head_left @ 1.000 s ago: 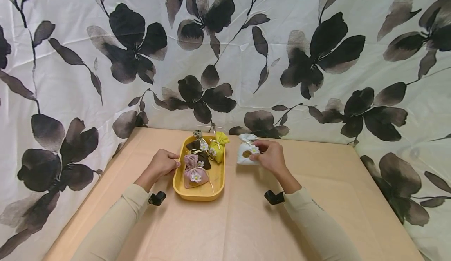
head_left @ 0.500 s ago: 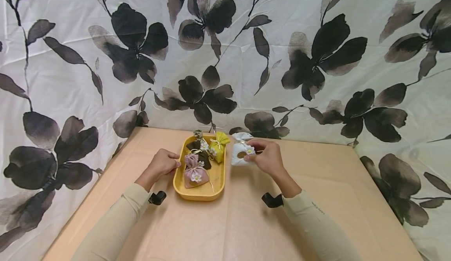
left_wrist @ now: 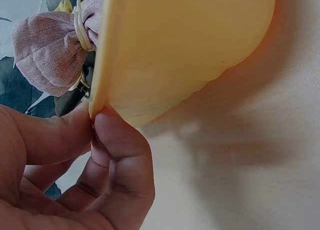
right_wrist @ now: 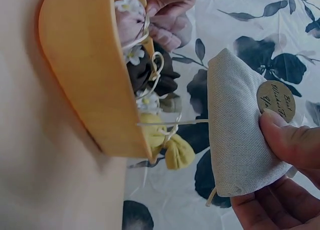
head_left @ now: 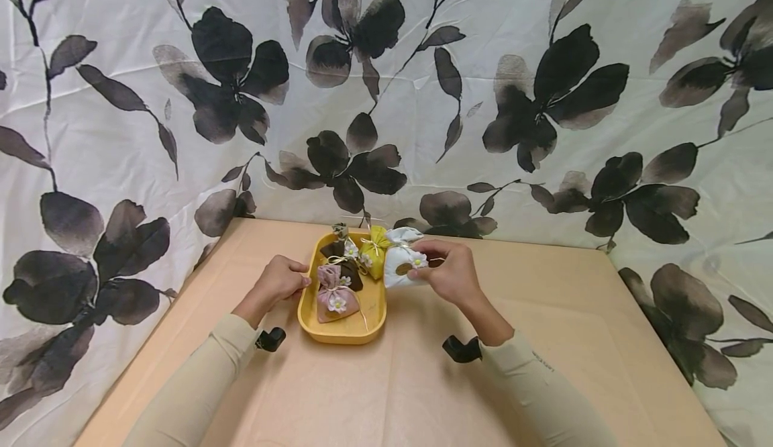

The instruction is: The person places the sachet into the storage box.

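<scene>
We see a tan worktop [head_left: 423, 380] butted against a flower-printed cloth backdrop [head_left: 483, 98]. On it rests a yellow tray [head_left: 344, 329], left of centre. The worktop's covering looks like creased paper, though we cannot be sure from here.

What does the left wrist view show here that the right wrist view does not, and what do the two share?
Only the left wrist view shows the left hand pinching the rim of the yellow plastic tray, thumb against one side and fingers against the other.

Only the right wrist view shows the right hand holding the white fabric pouch with its round tag, just outside the tray's edge, plus the yellow-green pouch and the dark brown pouch.

Both show the tray's outer wall, the pink fabric pouch and the tan tabletop.
</scene>
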